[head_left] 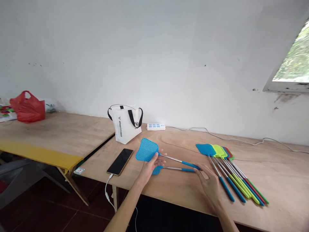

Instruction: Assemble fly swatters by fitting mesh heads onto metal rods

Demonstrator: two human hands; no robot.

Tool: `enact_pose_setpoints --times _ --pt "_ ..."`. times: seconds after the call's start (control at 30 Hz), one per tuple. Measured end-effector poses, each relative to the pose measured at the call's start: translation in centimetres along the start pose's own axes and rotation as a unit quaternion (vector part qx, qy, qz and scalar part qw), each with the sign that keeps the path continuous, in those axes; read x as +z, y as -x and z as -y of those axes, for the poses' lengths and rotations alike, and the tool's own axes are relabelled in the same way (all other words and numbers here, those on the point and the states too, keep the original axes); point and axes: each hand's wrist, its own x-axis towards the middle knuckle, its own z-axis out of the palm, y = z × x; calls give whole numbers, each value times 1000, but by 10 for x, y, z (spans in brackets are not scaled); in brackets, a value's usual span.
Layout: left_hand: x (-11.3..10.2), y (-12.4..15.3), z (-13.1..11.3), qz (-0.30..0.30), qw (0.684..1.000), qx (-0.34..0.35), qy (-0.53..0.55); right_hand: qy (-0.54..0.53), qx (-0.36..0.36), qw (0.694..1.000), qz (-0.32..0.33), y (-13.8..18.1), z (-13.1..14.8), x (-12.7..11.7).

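Note:
My left hand (pixel 151 166) grips the mesh head end of a blue fly swatter (pixel 147 150), lifted a little above the wooden table (pixel 277 174). My right hand (pixel 209 182) pinches the blue handle tip of that swatter (pixel 193 166). A second blue swatter (pixel 173 168) lies flat on the table just under the first, partly hidden by my left hand. To the right lies a fanned row of several swatters (pixel 231 174) in blue, green and red.
A black phone (pixel 120 161) with a white cable lies left of my left hand. A white tote bag (pixel 125 124) and a white power strip (pixel 156 126) stand near the wall. A red plastic bag (pixel 27 107) sits on the adjoining table at left.

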Motion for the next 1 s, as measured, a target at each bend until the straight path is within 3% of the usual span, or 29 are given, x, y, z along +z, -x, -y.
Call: enact_pose_setpoints --times 0.23,0.33,0.43,0.57,0.73,0.8,1.0 --pt "36 18 11 -6 999 -36 -22 111 -26 984 138 3 30 4" --pt "51 27 22 29 997 -53 -49 126 -42 975 177 11 44 15" --pt "59 32 34 41 996 -34 -66 142 -49 973 173 19 52 27" --pt "63 33 40 2 997 9 -82 195 -61 967 153 25 55 36" --pt "56 27 15 -49 995 44 -69 233 -62 956 165 17 47 20" --pt "46 22 -2 -101 990 80 -62 227 -56 957 172 9 37 7" --pt "15 11 -41 -140 976 154 -70 164 -21 970 176 -10 -1 -33"
